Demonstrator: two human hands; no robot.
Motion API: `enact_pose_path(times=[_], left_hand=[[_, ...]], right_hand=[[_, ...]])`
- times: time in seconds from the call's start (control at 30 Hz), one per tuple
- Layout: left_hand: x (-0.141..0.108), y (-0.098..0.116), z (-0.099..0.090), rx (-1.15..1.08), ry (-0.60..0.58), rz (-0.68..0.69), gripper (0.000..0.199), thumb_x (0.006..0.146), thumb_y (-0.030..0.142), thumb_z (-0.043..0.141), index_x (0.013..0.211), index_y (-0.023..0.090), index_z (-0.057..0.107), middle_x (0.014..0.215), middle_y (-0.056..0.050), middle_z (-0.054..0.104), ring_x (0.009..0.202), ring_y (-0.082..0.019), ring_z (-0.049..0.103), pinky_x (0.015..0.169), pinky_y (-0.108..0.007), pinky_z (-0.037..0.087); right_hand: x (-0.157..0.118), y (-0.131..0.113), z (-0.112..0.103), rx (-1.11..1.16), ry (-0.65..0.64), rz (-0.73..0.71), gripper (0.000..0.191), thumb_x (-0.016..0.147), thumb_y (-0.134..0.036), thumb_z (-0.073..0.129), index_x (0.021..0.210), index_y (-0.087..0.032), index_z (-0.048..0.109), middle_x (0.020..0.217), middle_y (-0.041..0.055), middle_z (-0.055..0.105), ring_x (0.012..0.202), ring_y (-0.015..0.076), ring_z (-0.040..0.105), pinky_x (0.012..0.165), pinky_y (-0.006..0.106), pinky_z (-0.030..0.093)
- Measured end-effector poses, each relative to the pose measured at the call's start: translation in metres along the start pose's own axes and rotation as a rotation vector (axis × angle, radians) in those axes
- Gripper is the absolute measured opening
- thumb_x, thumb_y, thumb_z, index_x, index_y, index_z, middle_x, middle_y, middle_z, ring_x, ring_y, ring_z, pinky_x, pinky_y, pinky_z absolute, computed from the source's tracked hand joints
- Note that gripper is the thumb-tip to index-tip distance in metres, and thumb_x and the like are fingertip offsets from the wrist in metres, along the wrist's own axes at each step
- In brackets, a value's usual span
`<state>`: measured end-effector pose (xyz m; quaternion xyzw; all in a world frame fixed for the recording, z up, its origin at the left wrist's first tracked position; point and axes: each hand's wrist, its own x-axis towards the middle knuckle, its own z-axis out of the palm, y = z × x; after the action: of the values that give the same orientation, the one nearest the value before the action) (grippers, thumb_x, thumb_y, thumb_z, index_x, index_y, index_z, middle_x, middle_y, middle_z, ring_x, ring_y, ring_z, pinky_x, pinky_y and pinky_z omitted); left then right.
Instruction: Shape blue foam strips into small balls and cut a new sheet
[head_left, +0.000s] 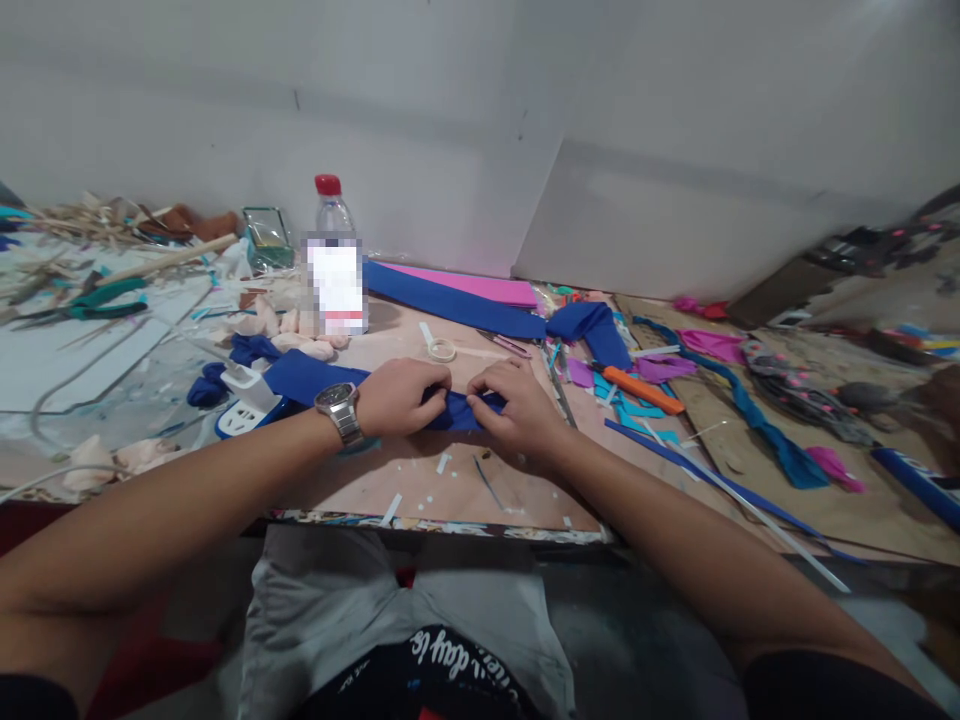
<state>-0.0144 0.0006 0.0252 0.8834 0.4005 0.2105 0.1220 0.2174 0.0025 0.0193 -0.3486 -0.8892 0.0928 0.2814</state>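
Observation:
Both hands grip a strip of blue fabric just above the table's near part. My left hand, with a metal watch on its wrist, pinches the strip from the left. From the right, my right hand has its thumb and fingers closed on the same cloth. The strip's left part runs behind the left wrist, beside a white and blue power strip. A roll of clear tape lies just beyond the hands. Parts of the cloth are hidden under the fingers.
A red-capped bottle stands at the back left, near green-handled pliers. Blue and pink bands lie along the wall. An orange utility knife rests among scraps on the right. Small white bits dot the near table.

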Motion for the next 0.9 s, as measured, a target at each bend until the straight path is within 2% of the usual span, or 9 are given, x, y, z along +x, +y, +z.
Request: enact_pose_path(times=[0.2, 0.37, 0.57, 0.77, 0.9], left_hand=[[0.0003, 0.0007, 0.0005, -0.027, -0.004, 0.025, 0.022, 0.093, 0.029, 0.052, 0.095, 0.019, 0.071, 0.084, -0.005, 0.074, 0.075, -0.021, 0.064, 0.070, -0.032, 0.040], [0.0005, 0.0027, 0.0001, -0.093, -0.018, 0.047, 0.022, 0.091, 0.029, 0.054, 0.097, 0.018, 0.072, 0.086, -0.005, 0.075, 0.076, -0.020, 0.065, 0.071, -0.030, 0.041], [0.0020, 0.0004, -0.0041, -0.041, -0.076, 0.009, 0.023, 0.089, 0.031, 0.055, 0.086, 0.018, 0.073, 0.075, -0.004, 0.072, 0.067, -0.018, 0.060, 0.064, -0.030, 0.037], [0.0028, -0.0022, -0.0052, 0.026, -0.074, -0.029, 0.024, 0.087, 0.030, 0.055, 0.091, 0.018, 0.076, 0.081, -0.006, 0.075, 0.072, -0.020, 0.064, 0.066, -0.031, 0.039], [0.0027, 0.0008, -0.0070, -0.043, -0.118, -0.004, 0.027, 0.088, 0.029, 0.053, 0.093, 0.017, 0.077, 0.082, -0.005, 0.077, 0.071, -0.019, 0.063, 0.066, -0.030, 0.039]], right_hand=[[-0.0002, -0.0001, -0.0015, -0.014, -0.020, -0.031, 0.013, 0.094, -0.028, 0.065, 0.100, -0.021, 0.074, 0.094, 0.0052, 0.078, 0.092, 0.0234, 0.067, 0.093, 0.043, 0.036], [0.0002, 0.0005, -0.0008, -0.047, -0.029, -0.051, 0.013, 0.096, -0.026, 0.063, 0.095, -0.022, 0.076, 0.092, 0.0039, 0.079, 0.090, 0.0223, 0.068, 0.094, 0.044, 0.034], [0.0008, 0.0022, -0.0016, -0.042, -0.042, -0.060, 0.014, 0.096, -0.025, 0.062, 0.097, -0.021, 0.075, 0.093, 0.0037, 0.080, 0.088, 0.0216, 0.070, 0.094, 0.045, 0.034], [0.0010, 0.0033, -0.0003, -0.044, -0.061, -0.046, 0.012, 0.096, -0.024, 0.064, 0.099, -0.022, 0.076, 0.095, 0.0035, 0.081, 0.089, 0.0214, 0.070, 0.095, 0.045, 0.034], [0.0012, 0.0017, 0.0001, -0.041, -0.062, -0.073, 0.013, 0.096, -0.023, 0.064, 0.100, -0.021, 0.076, 0.093, 0.0036, 0.080, 0.086, 0.0205, 0.070, 0.094, 0.044, 0.035]])
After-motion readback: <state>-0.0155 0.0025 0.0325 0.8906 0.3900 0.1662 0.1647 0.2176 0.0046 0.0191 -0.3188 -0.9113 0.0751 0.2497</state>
